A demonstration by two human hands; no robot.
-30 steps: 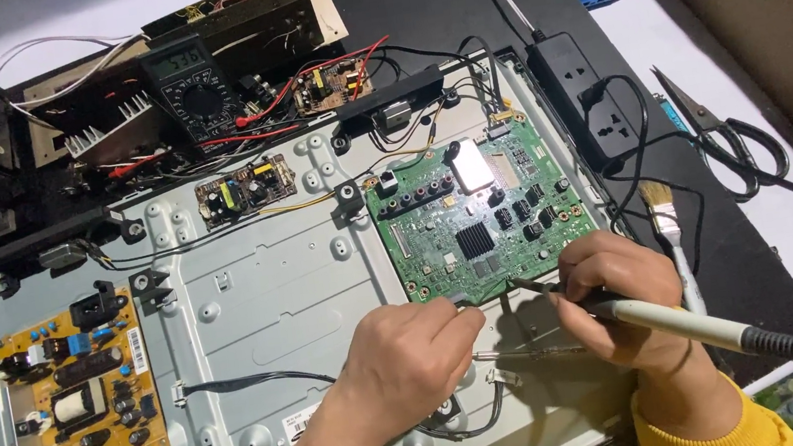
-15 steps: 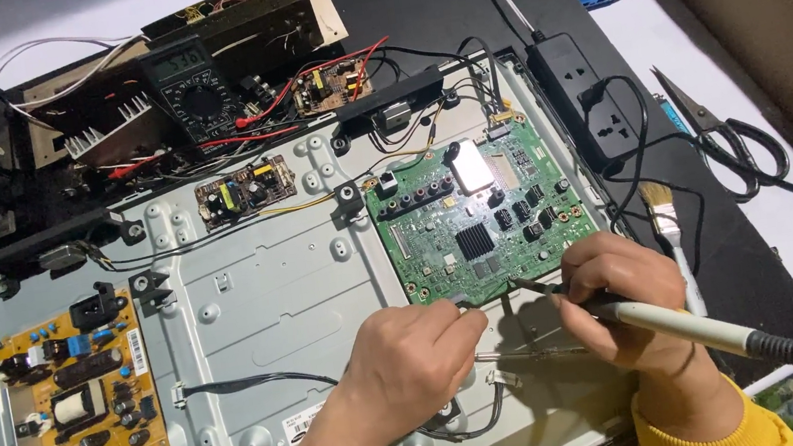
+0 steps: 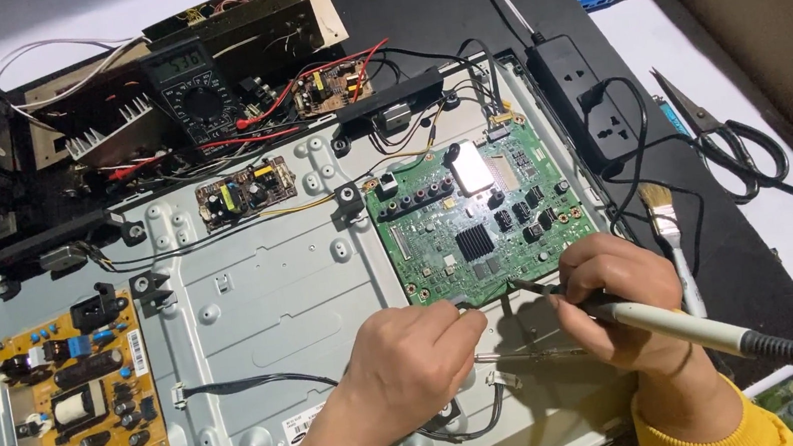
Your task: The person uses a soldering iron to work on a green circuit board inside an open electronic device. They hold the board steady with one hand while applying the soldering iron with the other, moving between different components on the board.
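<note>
Little has moved: both hands stay at the green board's lower edge. Low centre, the left hand (image 3: 404, 363) pinches something too small to tell against that edge. Right of it, the right hand (image 3: 618, 302) grips a soldering iron (image 3: 671, 325), tip at the green board (image 3: 477, 218). Farther up sits a multimeter (image 3: 189, 92).
</note>
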